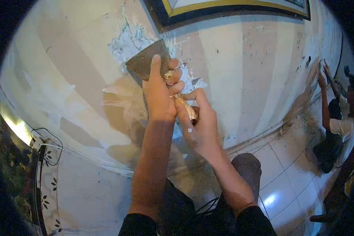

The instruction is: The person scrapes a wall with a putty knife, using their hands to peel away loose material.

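Observation:
A wide scraper with a dark, worn metal blade (147, 61) is held up against the striped wall (224, 70). My left hand (158, 92) grips the blade end, the index finger laid along its face and other fingers curled at its right edge. Lower down, my right hand (200, 122) is closed around the scraper's light, stained handle (186, 109). Rough white and bluish patches (130, 42) of bared wall show behind the blade and to its right. The blade's contact with the wall cannot be made out.
A framed picture (224, 7) hangs above. At the right, another person (334, 114) reaches toward the wall. White floor tiles (279, 181) run below, with debris (299, 128) along the wall's foot. A cable (61, 147) and a dark-edged object (39, 173) are at the left.

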`<state>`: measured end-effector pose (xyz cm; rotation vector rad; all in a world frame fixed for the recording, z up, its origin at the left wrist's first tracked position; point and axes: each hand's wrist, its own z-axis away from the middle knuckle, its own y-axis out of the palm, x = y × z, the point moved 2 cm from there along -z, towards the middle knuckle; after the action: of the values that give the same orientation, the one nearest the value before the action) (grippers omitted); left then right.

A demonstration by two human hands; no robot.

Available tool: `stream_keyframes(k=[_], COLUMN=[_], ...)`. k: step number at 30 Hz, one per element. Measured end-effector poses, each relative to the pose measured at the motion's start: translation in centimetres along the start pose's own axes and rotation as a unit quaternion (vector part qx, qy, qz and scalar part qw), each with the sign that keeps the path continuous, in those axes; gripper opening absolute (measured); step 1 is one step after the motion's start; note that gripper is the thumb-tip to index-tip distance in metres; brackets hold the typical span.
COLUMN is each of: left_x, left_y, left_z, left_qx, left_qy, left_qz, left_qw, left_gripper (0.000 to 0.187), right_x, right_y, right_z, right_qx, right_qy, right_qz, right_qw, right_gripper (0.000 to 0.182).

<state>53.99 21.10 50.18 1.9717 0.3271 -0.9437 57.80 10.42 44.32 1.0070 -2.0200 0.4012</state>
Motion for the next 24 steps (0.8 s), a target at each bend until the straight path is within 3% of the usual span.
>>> stream_keyframes(k=[4,6,10,17,19,24], left_x=[0.4,1.2,3.0,3.9,2.5,0.1], left_y=[-0.8,-0.6,-2.5,-3.5,-1.0,1.5], left_z=[-0.2,1.0,1.6,0.9,0.5,-1.3], left_qx=[0.071,-0.050,0.025,0.001,-0.010,-0.015], left_qy=[-0.059,-0.057,-0.060,-0.120,-0.045,0.001], left_qz=[0.059,-0.019,0.017,0.042,-0.010,-0.028], left_qw=[0.994,0.997,0.998,0.992,0.999,0.999], left_gripper=[0.023,0.021,0.021,0.021,0.030,0.026], right_x=[-0.5,-0.9,-2.5,-3.3,-3.5,-0.8], right_y=[0.1,0.3,0.2,0.1,0.0,-0.3], right_z=[0.6,2.0,4.0,3.0,2.0,-1.5], right_qx=[0.006,-0.052,-0.037,-0.022,-0.016,-0.022], right_qy=[0.018,0.009,0.039,0.047,0.047,0.004], right_qz=[-0.019,-0.010,-0.006,-0.003,-0.004,0.016], right_qw=[1.000,0.999,0.999,0.999,0.999,1.000], right_gripper=[0.019,0.013,0.013,0.016,0.017,0.020])
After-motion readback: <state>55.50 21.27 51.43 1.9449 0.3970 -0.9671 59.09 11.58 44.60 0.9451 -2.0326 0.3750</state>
